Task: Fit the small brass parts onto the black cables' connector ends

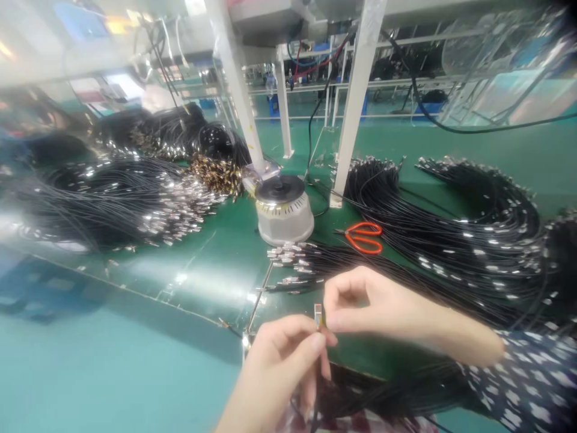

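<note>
My left hand [288,355], at the table's front edge, pinches a black cable [315,404] just below its end. A small metal connector [318,311] stands upright from that end, above the thumb and fingertip. My right hand [360,300] comes in from the right, thumb and forefinger pressed together beside the connector. A thin yellowish bit shows by those fingertips; what they grip is too small to tell. Just behind my hands lies a bundle of black cables [333,264] with silvery connector ends [293,255].
Orange-handled scissors [364,236] lie behind the right hand. A white round device with a black top [285,210] stands by a white post [354,102]. Big cable bundles lie left [117,192] and right [478,228] on the green table [202,276]. A thin metal rod [260,297] sits near the front edge.
</note>
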The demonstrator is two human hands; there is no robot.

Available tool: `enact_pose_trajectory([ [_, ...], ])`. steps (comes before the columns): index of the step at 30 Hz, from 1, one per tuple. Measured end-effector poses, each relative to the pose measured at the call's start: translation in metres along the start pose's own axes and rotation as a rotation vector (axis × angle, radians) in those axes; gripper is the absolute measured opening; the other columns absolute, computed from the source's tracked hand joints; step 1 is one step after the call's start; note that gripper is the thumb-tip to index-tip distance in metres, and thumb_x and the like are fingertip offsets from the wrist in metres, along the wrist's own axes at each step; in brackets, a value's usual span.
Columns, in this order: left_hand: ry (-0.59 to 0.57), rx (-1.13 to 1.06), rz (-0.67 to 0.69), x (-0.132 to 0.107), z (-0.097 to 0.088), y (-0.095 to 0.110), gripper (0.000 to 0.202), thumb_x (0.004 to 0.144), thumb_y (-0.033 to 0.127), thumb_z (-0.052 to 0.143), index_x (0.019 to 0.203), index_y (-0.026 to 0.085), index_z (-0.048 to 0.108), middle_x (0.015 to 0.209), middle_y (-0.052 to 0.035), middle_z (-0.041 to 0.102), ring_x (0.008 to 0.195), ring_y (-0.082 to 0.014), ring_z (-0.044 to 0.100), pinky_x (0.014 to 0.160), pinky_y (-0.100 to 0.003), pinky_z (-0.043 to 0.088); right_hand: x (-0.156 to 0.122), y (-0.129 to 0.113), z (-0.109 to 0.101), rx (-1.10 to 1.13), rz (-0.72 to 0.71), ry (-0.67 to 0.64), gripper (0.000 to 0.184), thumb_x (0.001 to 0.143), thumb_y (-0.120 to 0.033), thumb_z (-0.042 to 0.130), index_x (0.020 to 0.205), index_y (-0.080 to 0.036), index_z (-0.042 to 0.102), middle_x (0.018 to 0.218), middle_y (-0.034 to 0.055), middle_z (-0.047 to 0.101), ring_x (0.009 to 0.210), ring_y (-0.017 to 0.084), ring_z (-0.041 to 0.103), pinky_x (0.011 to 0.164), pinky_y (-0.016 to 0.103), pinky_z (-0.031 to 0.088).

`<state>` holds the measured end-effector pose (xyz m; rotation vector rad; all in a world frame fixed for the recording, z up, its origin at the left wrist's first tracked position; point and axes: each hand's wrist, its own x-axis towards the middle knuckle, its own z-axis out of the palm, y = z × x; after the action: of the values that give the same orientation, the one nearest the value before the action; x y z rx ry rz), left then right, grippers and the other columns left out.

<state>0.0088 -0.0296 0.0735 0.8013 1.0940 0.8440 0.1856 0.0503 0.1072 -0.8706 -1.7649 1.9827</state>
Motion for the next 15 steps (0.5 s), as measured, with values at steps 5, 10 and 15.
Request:
enact_pose_trajectory([
  [5, -0.010, 0.037, -0.003, -0.0010, 0.0012, 0.0024, 0.033, 0.076, 0.047, 0.071, 0.077, 0.014, 0.070, 0.054, -0.0009, 0.063, 0.031, -0.0051, 0.048, 0.032, -0.015, 0.031, -0.0025, -0.0030, 0.0001, -0.047, 0.000, -0.001, 0.029, 0.079, -0.041, 0.071, 0.068, -0.016, 0.061, 0.066, 0.0031, 0.067, 0.067, 0.017, 0.061, 0.067, 0.030, 0.047],
  [10, -0.012, 0.064, -0.016, -0.0022, 0.0029, 0.0028, 0.031, 0.078, 0.045, 0.070, 0.076, 0.014, 0.069, 0.055, -0.0008, 0.063, 0.031, -0.0053, 0.048, 0.032, -0.015, 0.031, -0.0035, -0.0057, -0.0002, -0.079, 0.005, 0.002, 0.027, 0.078, -0.038, 0.070, 0.069, -0.015, 0.062, 0.067, 0.0038, 0.067, 0.066, 0.017, 0.060, 0.066, 0.030, 0.047],
  [15, -0.019, 0.078, -0.024, -0.0036, 0.0035, 0.0029, 0.031, 0.079, 0.045, 0.069, 0.078, 0.014, 0.069, 0.055, -0.0010, 0.063, 0.032, -0.0058, 0.049, 0.033, -0.015, 0.031, -0.0046, -0.0083, -0.0007, -0.106, 0.020, 0.008, 0.021, 0.077, -0.032, 0.070, 0.069, -0.015, 0.063, 0.066, 0.0037, 0.067, 0.064, 0.016, 0.058, 0.062, 0.028, 0.045],
])
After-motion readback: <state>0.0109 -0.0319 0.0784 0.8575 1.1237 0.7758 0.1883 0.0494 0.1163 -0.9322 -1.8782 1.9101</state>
